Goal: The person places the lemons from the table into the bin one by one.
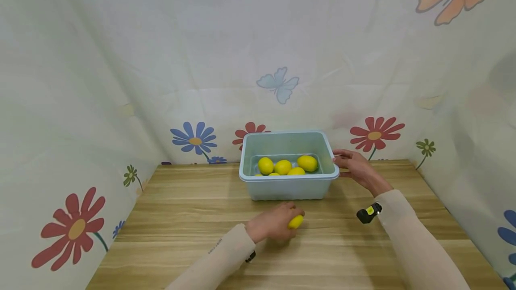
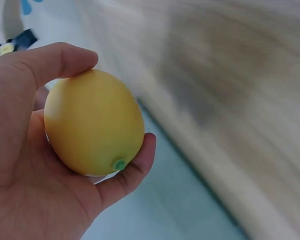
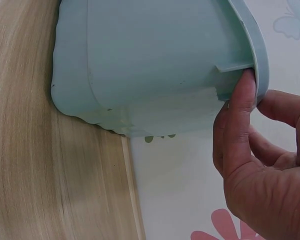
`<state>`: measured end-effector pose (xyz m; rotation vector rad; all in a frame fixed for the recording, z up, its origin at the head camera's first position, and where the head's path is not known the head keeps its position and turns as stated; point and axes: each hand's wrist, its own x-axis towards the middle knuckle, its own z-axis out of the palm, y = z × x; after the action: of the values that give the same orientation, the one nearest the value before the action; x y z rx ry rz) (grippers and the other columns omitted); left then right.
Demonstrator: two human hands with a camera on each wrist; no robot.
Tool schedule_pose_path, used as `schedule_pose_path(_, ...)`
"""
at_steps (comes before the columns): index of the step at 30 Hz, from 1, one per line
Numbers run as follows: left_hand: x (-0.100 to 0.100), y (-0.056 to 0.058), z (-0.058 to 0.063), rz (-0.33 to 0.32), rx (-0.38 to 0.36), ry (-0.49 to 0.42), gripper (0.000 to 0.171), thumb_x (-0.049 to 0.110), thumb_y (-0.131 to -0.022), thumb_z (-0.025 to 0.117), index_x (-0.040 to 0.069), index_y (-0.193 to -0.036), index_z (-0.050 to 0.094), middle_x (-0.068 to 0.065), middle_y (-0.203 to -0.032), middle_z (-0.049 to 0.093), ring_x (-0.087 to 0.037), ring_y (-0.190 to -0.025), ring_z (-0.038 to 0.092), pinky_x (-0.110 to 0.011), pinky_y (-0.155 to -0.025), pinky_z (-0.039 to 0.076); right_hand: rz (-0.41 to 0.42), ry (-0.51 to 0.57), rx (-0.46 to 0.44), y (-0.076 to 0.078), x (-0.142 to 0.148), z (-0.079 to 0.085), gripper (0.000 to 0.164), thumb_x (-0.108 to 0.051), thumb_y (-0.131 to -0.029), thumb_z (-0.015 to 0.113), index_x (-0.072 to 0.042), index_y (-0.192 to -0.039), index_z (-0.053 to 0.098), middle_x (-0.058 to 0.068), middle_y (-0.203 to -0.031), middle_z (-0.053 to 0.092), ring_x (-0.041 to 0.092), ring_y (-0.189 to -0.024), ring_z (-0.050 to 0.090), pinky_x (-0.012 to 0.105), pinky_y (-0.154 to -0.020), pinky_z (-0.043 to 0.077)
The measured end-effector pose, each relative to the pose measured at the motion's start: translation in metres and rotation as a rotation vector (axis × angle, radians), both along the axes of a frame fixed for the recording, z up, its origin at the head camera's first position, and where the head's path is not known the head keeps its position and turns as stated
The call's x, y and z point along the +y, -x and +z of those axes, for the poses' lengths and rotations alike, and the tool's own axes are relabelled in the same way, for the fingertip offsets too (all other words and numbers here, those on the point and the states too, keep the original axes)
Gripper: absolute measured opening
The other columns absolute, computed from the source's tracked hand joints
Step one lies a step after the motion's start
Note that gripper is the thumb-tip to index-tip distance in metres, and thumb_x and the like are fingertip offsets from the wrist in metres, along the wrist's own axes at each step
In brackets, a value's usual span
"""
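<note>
A lemon [image 2: 94,122] with a small green tip sits in the curled fingers of my left hand [image 1: 275,222], which is low over the table just in front of the bin. The pale blue plastic bin [image 1: 288,188] stands near the back of the table. Several yellow lemons [image 1: 283,167] lie inside it, the nearest ones partly hidden by its front wall. At the bin's right end, my right hand [image 3: 270,155] pinches the rim, with the thumb and fingers on either side of it.
The wood-grain table [image 1: 193,209] runs back to a pale curtain [image 1: 217,57] printed with flowers and butterflies, which also hangs along both sides. A small black camera [image 1: 368,213] is strapped at the right wrist.
</note>
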<state>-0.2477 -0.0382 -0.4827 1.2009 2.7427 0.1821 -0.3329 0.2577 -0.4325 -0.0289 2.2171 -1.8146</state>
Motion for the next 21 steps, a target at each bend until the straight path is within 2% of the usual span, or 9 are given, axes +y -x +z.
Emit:
schedule_pose_path(7, -0.002, -0.001, 0.035, 0.015, 0.012, -0.050, 0.050, 0.033, -0.086, 0.068, 0.024, -0.134, 0.055, 0.002, -0.121, 0.057, -0.010, -0.094, 0.053, -0.025, -0.086, 0.050, -0.005, 0.006, -0.012, 0.000, 0.000, 0.001, 0.057, -0.020, -0.102, 0.051, -0.007, -0.153, 0.030, 0.025, -0.142, 0.044, 0.042, -0.128, 0.048, 0.038, -0.093, 0.057)
schedule_pose_path(10, -0.006, -0.001, 0.049, 0.025, 0.024, -0.088, 0.049, 0.034, -0.085, 0.068, 0.024, -0.132, 0.057, 0.003, -0.116, 0.057, -0.010, -0.091, 0.052, -0.024, -0.083, 0.050, -0.004, 0.010, -0.024, -0.001, 0.000, 0.001, 0.056, -0.020, -0.102, 0.051, -0.007, -0.153, 0.030, 0.025, -0.143, 0.043, 0.042, -0.129, 0.048, 0.037, -0.093, 0.057)
schedule_pose_path(14, -0.012, 0.002, 0.066, 0.036, 0.083, -0.130, 0.046, 0.033, -0.085, 0.067, 0.023, -0.129, 0.058, 0.004, -0.113, 0.057, -0.010, -0.088, 0.052, -0.022, -0.077, 0.048, -0.005, 0.010, -0.024, -0.002, -0.001, 0.002, 0.056, -0.019, -0.102, 0.050, -0.006, -0.153, 0.030, 0.026, -0.144, 0.042, 0.043, -0.130, 0.047, 0.038, -0.094, 0.056)
schedule_pose_path(18, -0.018, 0.006, 0.083, 0.048, 0.141, -0.152, 0.045, 0.032, -0.085, 0.066, 0.022, -0.128, 0.059, 0.001, -0.120, 0.059, -0.011, -0.088, 0.054, -0.022, -0.072, 0.048, -0.005, 0.013, -0.018, -0.002, -0.001, 0.002, 0.056, -0.018, -0.102, 0.049, -0.006, -0.153, 0.030, 0.026, -0.145, 0.042, 0.044, -0.130, 0.046, 0.039, -0.095, 0.056)
schedule_pose_path(21, -0.022, 0.008, 0.097, 0.060, 0.157, -0.159, 0.047, 0.032, -0.085, 0.065, 0.021, -0.131, 0.058, -0.001, -0.126, 0.058, -0.013, -0.093, 0.056, -0.025, -0.074, 0.051, -0.005, 0.014, -0.015, -0.001, 0.000, 0.001, 0.056, -0.019, -0.102, 0.050, -0.006, -0.153, 0.030, 0.027, -0.145, 0.041, 0.045, -0.131, 0.046, 0.039, -0.094, 0.057)
